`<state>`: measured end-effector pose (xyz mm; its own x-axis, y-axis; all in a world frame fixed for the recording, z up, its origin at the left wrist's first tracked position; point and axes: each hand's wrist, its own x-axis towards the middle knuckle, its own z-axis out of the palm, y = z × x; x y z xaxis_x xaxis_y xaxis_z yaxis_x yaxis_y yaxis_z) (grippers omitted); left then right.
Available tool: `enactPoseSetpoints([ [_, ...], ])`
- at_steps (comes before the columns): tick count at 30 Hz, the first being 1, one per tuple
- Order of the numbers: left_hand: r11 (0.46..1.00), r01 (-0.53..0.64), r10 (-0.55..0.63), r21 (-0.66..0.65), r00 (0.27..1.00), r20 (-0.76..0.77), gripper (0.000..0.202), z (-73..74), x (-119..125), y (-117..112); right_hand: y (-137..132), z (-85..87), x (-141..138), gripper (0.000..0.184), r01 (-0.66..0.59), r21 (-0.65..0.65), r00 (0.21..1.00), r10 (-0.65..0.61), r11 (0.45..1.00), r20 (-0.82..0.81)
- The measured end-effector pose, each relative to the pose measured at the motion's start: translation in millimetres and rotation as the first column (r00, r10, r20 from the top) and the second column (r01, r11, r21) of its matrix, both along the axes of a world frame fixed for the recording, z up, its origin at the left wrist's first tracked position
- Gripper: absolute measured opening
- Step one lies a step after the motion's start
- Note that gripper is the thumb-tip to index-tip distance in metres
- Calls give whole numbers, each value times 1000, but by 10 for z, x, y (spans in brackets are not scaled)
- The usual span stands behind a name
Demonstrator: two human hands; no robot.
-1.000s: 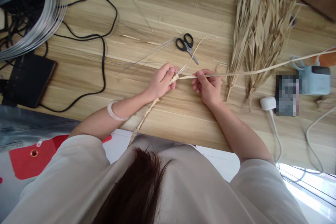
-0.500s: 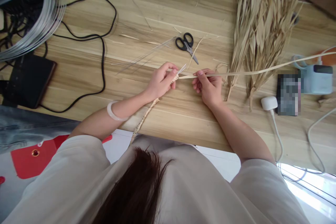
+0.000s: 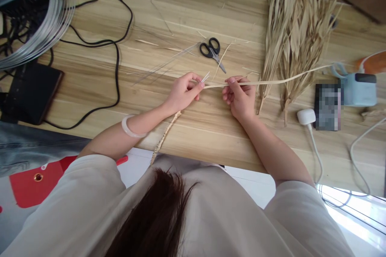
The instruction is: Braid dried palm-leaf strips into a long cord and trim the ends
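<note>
My left hand [image 3: 186, 90] is closed around the end of a wrapped straw-coloured cord [image 3: 165, 134], which trails down over the table edge towards my lap. Thin wire ends [image 3: 206, 77] stick out above the thumb. From that grip a long pale dry leaf strip [image 3: 273, 82] runs right, drawn fairly straight between my hands. My right hand [image 3: 239, 96] pinches this strip between thumb and fingers, and its free end reaches past the leaf bundle. Black-handled scissors [image 3: 213, 53] lie just beyond my hands. How the strip meets the cord is hidden by my left fingers.
Bundles of dried leaves [image 3: 297, 36] lie at the right. A coil of wire [image 3: 57, 20], black cables [image 3: 118, 76] and a dark box [image 3: 33, 92] are at the left. At the far right are a blue device [image 3: 360, 90] and a white plug [image 3: 306, 117]. Loose wires [image 3: 171, 62] lie behind my left hand.
The strip's far end has drawn inward and now ends near the blue device. My left thumb has shifted over the cord's tip, covering it. The view has moved slightly.
</note>
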<state>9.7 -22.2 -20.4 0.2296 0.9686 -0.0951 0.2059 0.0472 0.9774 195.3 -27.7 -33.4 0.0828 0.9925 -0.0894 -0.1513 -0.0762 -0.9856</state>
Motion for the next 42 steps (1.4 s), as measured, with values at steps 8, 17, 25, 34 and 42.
enactPoseSetpoints([
  [8,999,-10,11,-51,1000,16,15,-10,-7,4,26,56,-3,26,66,-62,992,-72,996,-102],
  [17,997,-11,13,-74,999,35,11,-4,-17,14,39,74,1,38,98,-90,987,-109,991,-116],
  [25,997,-28,30,-65,999,24,17,-3,-9,18,70,63,40,49,91,-123,984,-108,988,-140],
  [34,998,-40,40,-50,999,2,19,-22,-19,27,54,12,28,40,126,-49,988,-130,991,-80],
  [42,996,-54,56,-74,998,23,17,10,-20,16,2,20,-3,47,176,-20,981,-177,984,-81],
])
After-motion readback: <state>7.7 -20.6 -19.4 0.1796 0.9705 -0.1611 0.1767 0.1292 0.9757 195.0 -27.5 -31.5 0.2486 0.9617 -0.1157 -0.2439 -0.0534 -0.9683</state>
